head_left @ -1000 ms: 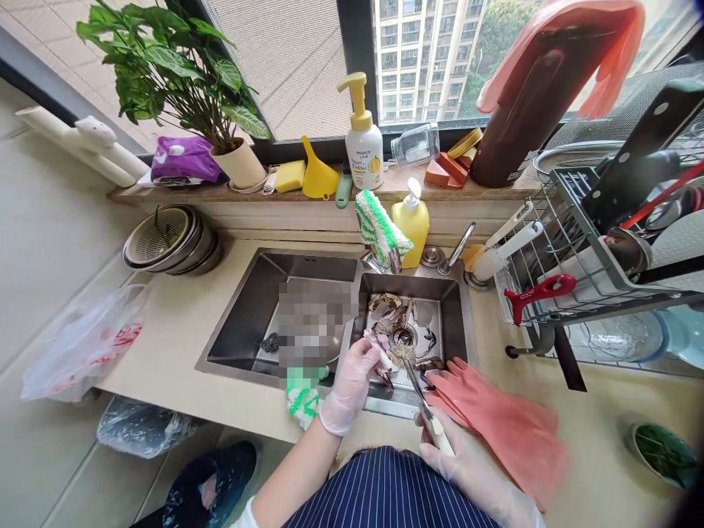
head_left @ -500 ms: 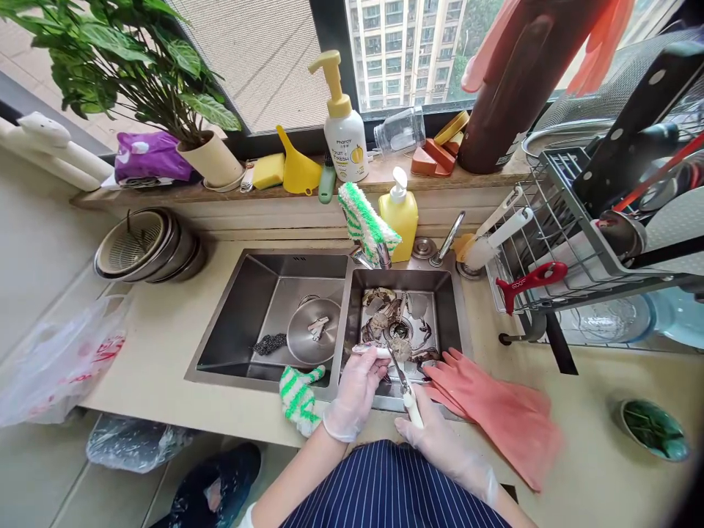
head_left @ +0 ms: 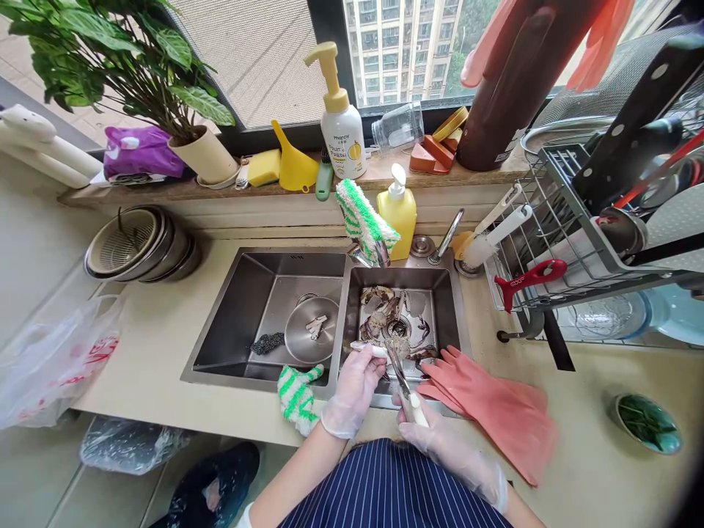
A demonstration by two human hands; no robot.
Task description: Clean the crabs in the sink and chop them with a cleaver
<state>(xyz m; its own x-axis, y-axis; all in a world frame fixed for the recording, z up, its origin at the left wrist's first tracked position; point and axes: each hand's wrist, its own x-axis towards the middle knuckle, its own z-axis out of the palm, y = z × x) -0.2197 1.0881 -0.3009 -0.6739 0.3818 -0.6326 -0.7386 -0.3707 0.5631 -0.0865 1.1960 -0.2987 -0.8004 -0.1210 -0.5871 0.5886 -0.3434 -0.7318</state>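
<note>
My left hand (head_left: 355,385), in a thin clear glove, pinches a small whitish, finger-length piece of food (head_left: 371,350) over the front of the right sink basin; I cannot make out its kind. My right hand (head_left: 432,431), gloved the same way, is closed round the white handle of kitchen scissors (head_left: 401,378). The metal blades point away from me, their tips beside the right end of the piece. Brownish, wet food scraps (head_left: 385,315) lie in the basin below, round the drain. In the left basin, a metal bowl (head_left: 297,345) holds several similar whitish pieces.
A dark scrubber (head_left: 268,343) lies beside the bowl. A green-striped cloth (head_left: 298,400) hangs at the sink's front edge; pink rubber gloves (head_left: 495,411) lie to the right. Another striped cloth covers the faucet (head_left: 367,220). A dish rack (head_left: 594,242) stands at right.
The scissors' handles look a little further apart, and my right hand has shifted slightly. My left hand still pinches the piece. The whole view has moved slightly.
</note>
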